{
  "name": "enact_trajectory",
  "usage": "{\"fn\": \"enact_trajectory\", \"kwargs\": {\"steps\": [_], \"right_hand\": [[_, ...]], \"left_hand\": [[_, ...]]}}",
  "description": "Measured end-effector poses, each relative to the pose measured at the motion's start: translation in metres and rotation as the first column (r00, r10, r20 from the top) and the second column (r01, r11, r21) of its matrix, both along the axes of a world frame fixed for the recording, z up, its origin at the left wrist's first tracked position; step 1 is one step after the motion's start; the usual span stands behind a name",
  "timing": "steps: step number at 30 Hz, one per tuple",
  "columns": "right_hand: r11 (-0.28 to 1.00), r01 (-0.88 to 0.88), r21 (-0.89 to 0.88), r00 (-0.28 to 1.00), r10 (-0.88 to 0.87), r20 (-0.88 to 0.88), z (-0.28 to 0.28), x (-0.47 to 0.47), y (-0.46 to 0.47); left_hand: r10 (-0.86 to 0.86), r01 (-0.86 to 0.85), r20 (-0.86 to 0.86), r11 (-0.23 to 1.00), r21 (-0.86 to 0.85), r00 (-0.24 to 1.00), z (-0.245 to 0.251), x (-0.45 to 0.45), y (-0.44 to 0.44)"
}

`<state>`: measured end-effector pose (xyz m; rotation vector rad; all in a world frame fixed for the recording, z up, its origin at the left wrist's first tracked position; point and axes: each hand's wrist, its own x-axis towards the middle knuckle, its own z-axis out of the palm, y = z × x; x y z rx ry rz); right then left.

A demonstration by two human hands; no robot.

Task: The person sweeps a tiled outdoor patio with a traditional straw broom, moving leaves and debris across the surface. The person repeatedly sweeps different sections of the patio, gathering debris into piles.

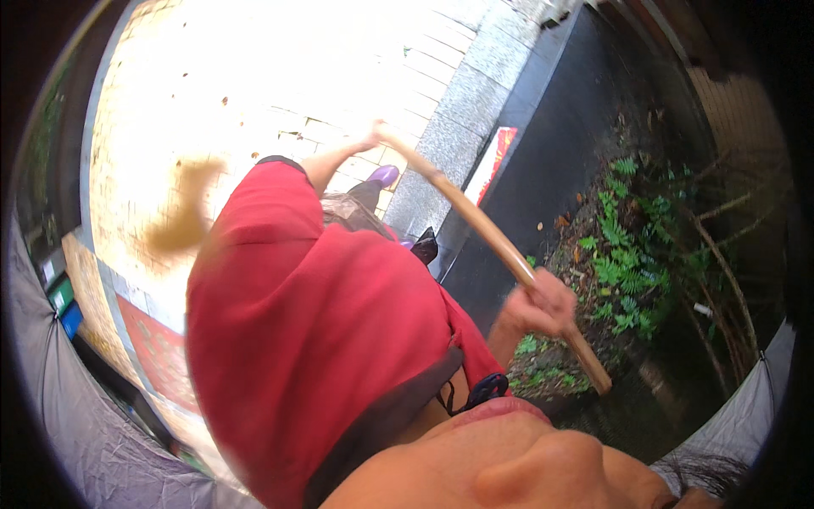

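Observation:
My right hand is closed around the upper part of a long wooden handle, whose end sticks out past the fist. Lower on the same pole, my left hand grips it, washed out by glare. The pole runs slantwise before my red top, over the paving. A yellow-brown blurred shape lies over the bright pavement; it may be a broom's bristles, but I cannot tell. Whether it joins the pole is lost in the glare. My purple shoe shows on the bricks.
A granite kerb runs beside a dark planter wall, with a red-and-white printed sheet there. Behind it grow ferns and bare branches. Scattered leaves dot the brick pavement. Grey fabric borders the view.

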<state>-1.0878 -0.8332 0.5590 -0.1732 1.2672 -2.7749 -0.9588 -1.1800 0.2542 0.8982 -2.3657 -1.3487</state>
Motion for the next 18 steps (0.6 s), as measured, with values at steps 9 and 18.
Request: {"fn": "enact_trajectory", "kwargs": {"steps": [9,18], "right_hand": [[0.801,-0.477,-0.362,0.747,0.587,0.314,-0.072,0.098,-0.049],[0.990,0.086,0.108,0.992,-0.075,-0.105,-0.010,0.074,0.219]], "left_hand": [[0.118,0.043,0.738,0.980,-0.196,0.664,0.056,0.294,0.003],[-0.108,0.170,0.219,0.942,-0.290,0.970,0.051,0.188,0.189]]}}
